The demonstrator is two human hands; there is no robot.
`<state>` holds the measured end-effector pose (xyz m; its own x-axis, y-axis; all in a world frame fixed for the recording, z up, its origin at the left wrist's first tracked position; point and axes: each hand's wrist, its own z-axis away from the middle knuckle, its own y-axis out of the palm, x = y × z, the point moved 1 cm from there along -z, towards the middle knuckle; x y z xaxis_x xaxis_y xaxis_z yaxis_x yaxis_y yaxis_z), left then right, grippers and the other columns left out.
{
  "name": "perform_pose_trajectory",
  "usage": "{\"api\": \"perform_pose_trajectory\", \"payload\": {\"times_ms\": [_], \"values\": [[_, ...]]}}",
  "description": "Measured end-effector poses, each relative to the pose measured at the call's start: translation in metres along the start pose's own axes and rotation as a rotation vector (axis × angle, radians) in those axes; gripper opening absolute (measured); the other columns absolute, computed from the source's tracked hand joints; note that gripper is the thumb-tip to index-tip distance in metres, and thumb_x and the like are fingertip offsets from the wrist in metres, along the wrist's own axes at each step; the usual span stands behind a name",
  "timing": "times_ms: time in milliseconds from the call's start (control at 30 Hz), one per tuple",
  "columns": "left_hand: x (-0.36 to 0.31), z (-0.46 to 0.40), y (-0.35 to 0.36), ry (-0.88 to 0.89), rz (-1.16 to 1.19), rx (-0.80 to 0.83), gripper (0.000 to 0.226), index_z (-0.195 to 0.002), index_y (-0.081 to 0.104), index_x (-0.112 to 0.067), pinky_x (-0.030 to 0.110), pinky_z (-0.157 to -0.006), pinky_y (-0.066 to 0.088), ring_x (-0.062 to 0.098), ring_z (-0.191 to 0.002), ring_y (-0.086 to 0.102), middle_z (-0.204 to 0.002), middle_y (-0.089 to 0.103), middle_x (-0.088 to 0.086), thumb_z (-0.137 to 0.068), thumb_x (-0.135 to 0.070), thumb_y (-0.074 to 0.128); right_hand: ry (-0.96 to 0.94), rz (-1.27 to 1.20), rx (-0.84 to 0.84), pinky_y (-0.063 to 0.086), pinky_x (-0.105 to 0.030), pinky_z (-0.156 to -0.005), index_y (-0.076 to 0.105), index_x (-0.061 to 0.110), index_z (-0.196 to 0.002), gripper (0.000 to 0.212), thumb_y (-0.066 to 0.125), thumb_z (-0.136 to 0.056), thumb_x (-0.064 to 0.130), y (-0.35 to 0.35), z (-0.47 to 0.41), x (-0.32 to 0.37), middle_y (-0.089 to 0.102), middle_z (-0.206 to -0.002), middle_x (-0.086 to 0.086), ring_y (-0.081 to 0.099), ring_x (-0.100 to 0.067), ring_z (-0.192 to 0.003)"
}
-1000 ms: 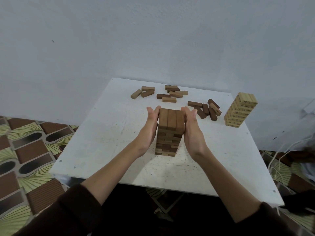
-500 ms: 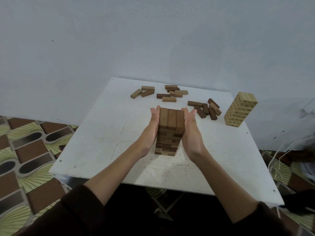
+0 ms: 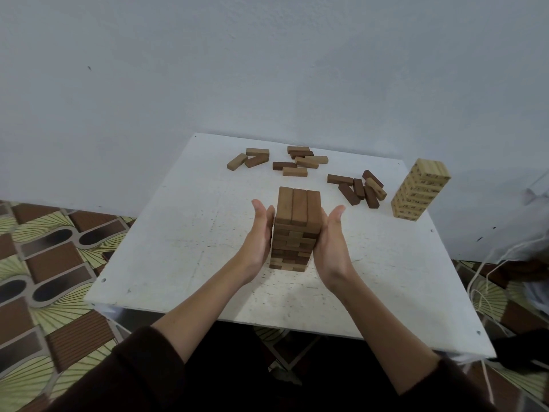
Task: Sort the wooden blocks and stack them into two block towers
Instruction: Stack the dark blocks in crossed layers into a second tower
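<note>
A tower of brown wooden blocks (image 3: pixel 297 227) stands in the middle of the white table (image 3: pixel 184 251). My left hand (image 3: pixel 258 236) lies flat along its left side, fingers straight. On the right side my right hand (image 3: pixel 331 242) does the same, palm toward the blocks. A second tower of pale printed blocks (image 3: pixel 419 190) stands at the table's right edge. Several loose brown blocks (image 3: pixel 292 162) lie at the back of the table. Another loose group (image 3: pixel 359 188) lies between the two towers.
A plain wall rises right behind the table. Patterned floor tiles (image 3: pixel 44 263) show on the left. White cords (image 3: pixel 487 281) hang beside the table's right edge. Dark sleeves cover both of my forearms near the bottom of the view.
Both hands have slid down the sides of the brown tower, so its top layer now stands above my fingertips. The tower and loose blocks stay where they were.
</note>
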<state>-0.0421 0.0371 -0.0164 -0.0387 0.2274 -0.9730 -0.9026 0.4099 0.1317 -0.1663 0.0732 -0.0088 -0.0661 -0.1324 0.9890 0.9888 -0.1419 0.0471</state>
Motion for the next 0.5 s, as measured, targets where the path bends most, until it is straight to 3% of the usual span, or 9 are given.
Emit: {"api": "perform_pose_trajectory", "payload": {"times_ms": [67,133,333,400,500], "values": [[-0.0009,0.0012,0.0017,0.034,0.000,0.012,0.093,-0.138,0.041,-0.027,0.031,-0.114,0.027,0.002,-0.124,0.047,-0.136,0.051,-0.009,-0.071,-0.079,0.003,-0.007,0.008,0.017,0.042,-0.011,-0.086,0.047,0.033,-0.126,0.069,0.000,-0.087,0.063,0.0020,0.0027,0.0028,0.061,-0.118,0.016,0.057,0.001,-0.108],[-0.0006,0.0010,0.0025,0.049,0.001,0.032,0.089,-0.137,0.043,-0.028,0.027,-0.107,0.034,0.002,-0.122,0.049,-0.135,0.053,-0.008,-0.073,-0.073,0.001,-0.009,-0.007,0.023,0.046,-0.006,-0.074,0.049,0.037,-0.116,0.061,-0.003,-0.092,0.058,0.0034,0.0031,0.0044,0.063,-0.105,0.022,0.060,0.006,-0.096],[-0.0020,0.0035,0.0053,0.056,-0.027,0.047,0.069,-0.123,0.045,-0.037,0.010,-0.085,0.044,-0.007,-0.104,0.055,-0.118,0.057,-0.017,-0.081,-0.066,-0.002,-0.014,-0.024,0.033,0.046,-0.010,-0.077,0.047,0.030,-0.127,0.066,-0.001,-0.092,0.058,0.0036,0.0020,0.0039,0.063,-0.108,0.019,0.060,0.001,-0.100],[-0.0026,0.0038,0.0066,0.055,-0.028,0.035,0.064,-0.123,0.043,-0.037,0.011,-0.084,0.042,-0.008,-0.100,0.055,-0.114,0.056,-0.019,-0.087,-0.060,-0.005,-0.015,-0.019,0.034,0.046,-0.010,-0.078,0.046,0.029,-0.128,0.066,-0.001,-0.093,0.057,0.0031,0.0007,0.0022,0.062,-0.107,0.020,0.060,0.000,-0.099],[-0.0017,0.0033,0.0061,0.055,-0.029,0.048,0.073,-0.128,0.042,-0.034,0.014,-0.089,0.042,-0.004,-0.107,0.054,-0.123,0.056,-0.012,-0.079,-0.067,-0.001,-0.014,-0.005,0.024,0.045,-0.009,-0.078,0.046,0.032,-0.125,0.062,-0.002,-0.094,0.056,0.0038,0.0013,0.0025,0.061,-0.103,0.023,0.060,0.001,-0.096]]}}
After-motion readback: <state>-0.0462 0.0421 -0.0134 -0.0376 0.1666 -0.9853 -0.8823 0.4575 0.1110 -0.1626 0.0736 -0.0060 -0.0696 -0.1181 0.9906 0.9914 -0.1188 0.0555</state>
